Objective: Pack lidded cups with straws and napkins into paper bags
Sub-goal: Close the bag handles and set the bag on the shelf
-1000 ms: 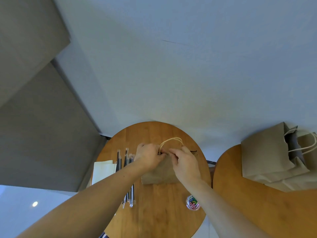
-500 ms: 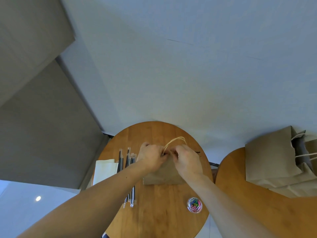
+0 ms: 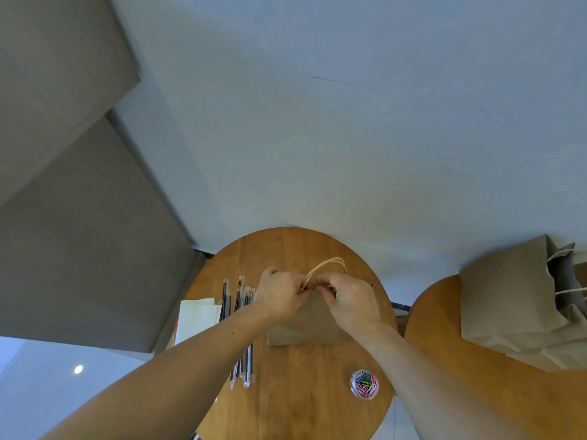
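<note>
head view: near the middle of the round table (image 3: 286, 246), the left hand (image 3: 281, 293) and right hand (image 3: 351, 301) both pinch the paper bag (image 3: 305, 328) at its top, perhaps folded shut. straws (image 3: 241, 300) and napkins (image 3: 197, 319) lie by the left edge.

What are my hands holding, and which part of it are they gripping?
The left hand and right hand both pinch the paper bag at its top edge, where the cord handles come out.
</note>
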Motion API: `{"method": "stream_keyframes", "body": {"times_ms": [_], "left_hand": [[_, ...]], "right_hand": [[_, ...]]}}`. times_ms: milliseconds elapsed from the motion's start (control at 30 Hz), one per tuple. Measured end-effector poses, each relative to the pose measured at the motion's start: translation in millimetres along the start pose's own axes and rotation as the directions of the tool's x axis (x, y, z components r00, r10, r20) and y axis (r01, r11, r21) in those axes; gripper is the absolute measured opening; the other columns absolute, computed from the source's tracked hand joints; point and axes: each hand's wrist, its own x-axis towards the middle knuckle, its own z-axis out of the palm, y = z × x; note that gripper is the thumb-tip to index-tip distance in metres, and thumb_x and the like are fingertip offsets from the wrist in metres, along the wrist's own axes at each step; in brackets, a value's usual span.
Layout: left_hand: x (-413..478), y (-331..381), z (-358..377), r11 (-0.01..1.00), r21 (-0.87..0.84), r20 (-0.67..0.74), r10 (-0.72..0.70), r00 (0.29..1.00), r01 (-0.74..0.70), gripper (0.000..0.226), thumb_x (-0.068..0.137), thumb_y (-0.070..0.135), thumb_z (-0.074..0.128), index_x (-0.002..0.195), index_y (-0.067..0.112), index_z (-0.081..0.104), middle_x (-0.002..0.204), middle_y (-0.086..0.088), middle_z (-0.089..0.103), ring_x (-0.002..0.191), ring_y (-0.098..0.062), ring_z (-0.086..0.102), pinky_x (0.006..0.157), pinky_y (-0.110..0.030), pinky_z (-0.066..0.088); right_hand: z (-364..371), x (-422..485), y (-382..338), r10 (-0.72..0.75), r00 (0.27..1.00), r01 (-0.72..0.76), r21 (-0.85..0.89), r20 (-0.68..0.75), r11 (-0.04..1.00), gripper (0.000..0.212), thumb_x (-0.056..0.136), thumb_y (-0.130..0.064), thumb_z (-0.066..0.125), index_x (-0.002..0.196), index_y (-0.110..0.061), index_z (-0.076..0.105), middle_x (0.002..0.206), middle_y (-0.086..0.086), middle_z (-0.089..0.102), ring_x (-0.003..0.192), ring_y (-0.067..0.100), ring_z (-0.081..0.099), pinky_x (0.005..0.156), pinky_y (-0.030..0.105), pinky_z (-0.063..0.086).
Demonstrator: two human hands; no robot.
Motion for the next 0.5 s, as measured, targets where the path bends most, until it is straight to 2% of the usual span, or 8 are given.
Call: {"method": "stream_keyframes", "body": {"times_ms": [67,133,267,367,500], "left_hand": [[-1.1,1.0,-1.1,1.0,0.003,-0.018,0.002,1.0,-0.002,0.042,0.097,0.033,0.052,0.057,0.037,0.04,0.051,0.014,0.044,0.057,-0.001,0.042,0.104,-0.034,0.023],[-1.9,1.9,-2.9,1.0,0.003,-0.023,0.006,1.0,-0.006,0.044,0.098,0.033,0.052,0.056,0.035,0.038,0.05,0.014,0.043,0.055,0.0,0.04,0.102,-0.033,0.023],[-3.0,2.5,-5.4,1.0,-0.009,-0.021,0.008,1.0,-0.008,0.045,0.098,0.031,0.052,0.055,0.035,0.039,0.05,0.014,0.043,0.053,0.002,0.04,0.103,-0.032,0.024],[-4.1,1.8,-4.8,1.0,-0.007,-0.007,0.008,1.0,-0.008,0.04,0.098,0.033,0.052,0.059,0.034,0.045,0.05,0.013,0.044,0.054,0.001,0.042,0.103,-0.032,0.026],[-5.6,1.2,-3.6,1.0,-0.017,-0.001,0.013,1.0,-0.013,0.034,0.099,0.038,0.05,0.066,0.032,0.055,0.049,0.012,0.044,0.052,0.0,0.043,0.101,-0.031,0.026]], "right_hand": [[-1.5,1.7,-2.2,-0.055,0.998,0.054,-0.015,-0.03,0.998,0.017,0.088,-0.017,0.071,0.099,-0.029,0.075,0.091,-0.015,0.074,0.081,0.004,0.067,0.071,0.02,0.053],[-2.4,3.7,-4.7,-0.112,0.992,0.109,-0.055,-0.056,0.992,0.017,0.085,-0.014,0.075,0.095,-0.027,0.075,0.088,-0.014,0.074,0.076,0.005,0.067,0.065,0.019,0.053],[-3.3,6.5,-6.7,-0.169,0.986,0.167,-0.113,-0.007,0.979,0.011,0.088,-0.015,0.072,0.095,-0.022,0.075,0.087,-0.008,0.075,0.074,0.012,0.07,0.06,0.03,0.056],[-5.0,11.0,-5.1,-0.096,0.992,0.103,-0.099,0.077,0.99,0.01,0.093,-0.019,0.066,0.099,-0.022,0.073,0.092,-0.007,0.074,0.078,0.014,0.069,0.067,0.034,0.055],[-8.7,17.8,-3.4,-0.028,0.99,0.04,-0.08,0.14,0.996,0.01,0.093,-0.021,0.064,0.098,-0.026,0.071,0.09,-0.01,0.072,0.077,0.01,0.067,0.063,0.023,0.049]]}}
